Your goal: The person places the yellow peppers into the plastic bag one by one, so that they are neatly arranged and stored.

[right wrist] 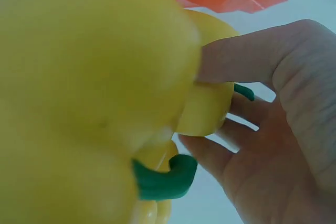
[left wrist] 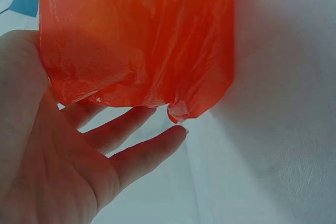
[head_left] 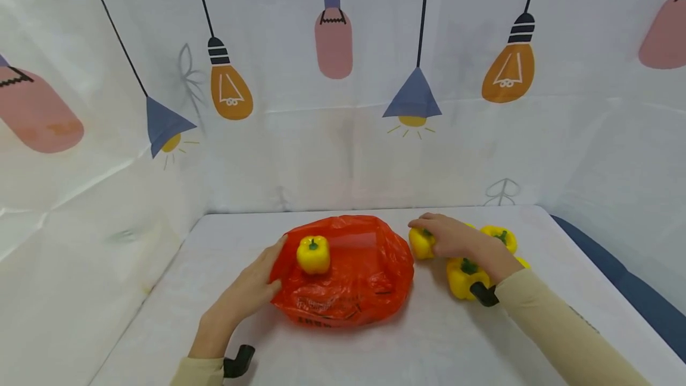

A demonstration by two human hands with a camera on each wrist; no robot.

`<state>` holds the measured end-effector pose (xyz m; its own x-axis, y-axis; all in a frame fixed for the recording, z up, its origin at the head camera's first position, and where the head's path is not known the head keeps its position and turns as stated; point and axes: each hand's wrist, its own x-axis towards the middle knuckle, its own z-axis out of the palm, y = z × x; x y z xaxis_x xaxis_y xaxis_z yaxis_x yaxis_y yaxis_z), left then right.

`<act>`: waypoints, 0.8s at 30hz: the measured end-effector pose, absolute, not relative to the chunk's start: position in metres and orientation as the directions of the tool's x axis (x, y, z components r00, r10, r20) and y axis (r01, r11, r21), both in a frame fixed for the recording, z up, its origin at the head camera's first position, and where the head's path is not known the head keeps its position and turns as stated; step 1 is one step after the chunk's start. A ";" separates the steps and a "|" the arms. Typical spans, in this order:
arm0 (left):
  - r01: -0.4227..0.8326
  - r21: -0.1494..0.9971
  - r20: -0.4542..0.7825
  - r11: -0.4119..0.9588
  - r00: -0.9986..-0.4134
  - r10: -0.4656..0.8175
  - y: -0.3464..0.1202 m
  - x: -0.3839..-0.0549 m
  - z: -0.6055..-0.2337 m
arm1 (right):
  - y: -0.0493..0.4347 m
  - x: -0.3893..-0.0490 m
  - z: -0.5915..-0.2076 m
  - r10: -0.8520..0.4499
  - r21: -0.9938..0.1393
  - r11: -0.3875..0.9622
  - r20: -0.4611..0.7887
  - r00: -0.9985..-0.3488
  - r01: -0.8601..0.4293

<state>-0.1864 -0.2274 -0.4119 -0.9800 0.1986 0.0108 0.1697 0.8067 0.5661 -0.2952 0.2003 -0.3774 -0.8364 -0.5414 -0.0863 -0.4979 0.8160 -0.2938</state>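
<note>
The head view looks forward and down over the table [head_left: 343, 359]; each wrist view looks from close up; all three share the red bag [head_left: 348, 285]

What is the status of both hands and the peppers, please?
Left hand touching red bag. Right hand gripping yellow pepper beside it. Nothing visible between pepper and bag.

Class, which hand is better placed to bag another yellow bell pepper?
Probably the right hand: it grips a glossy yellow bell pepper just right of the red plastic bag, while the left hand is at the bag's left edge.
</note>
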 end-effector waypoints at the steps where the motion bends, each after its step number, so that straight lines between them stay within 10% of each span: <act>1: 0.167 0.567 0.009 0.807 -0.980 0.197 -0.227 -0.186 -0.412 | 0.200 -0.295 -0.377 -0.545 -0.289 0.814 -0.079 -0.835 -0.504; 24: 0.171 0.568 0.009 0.805 -0.980 0.201 -0.226 -0.186 -0.409 | 0.172 -0.286 -0.333 -0.567 -0.205 0.782 0.158 -0.809 -0.588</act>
<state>-0.1860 -0.2263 -0.4092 -0.9796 0.2009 0.0092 0.1705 0.8053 0.5678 -0.2858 0.1720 -0.3327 -0.8087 -0.5665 0.1583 -0.5882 0.7824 -0.2048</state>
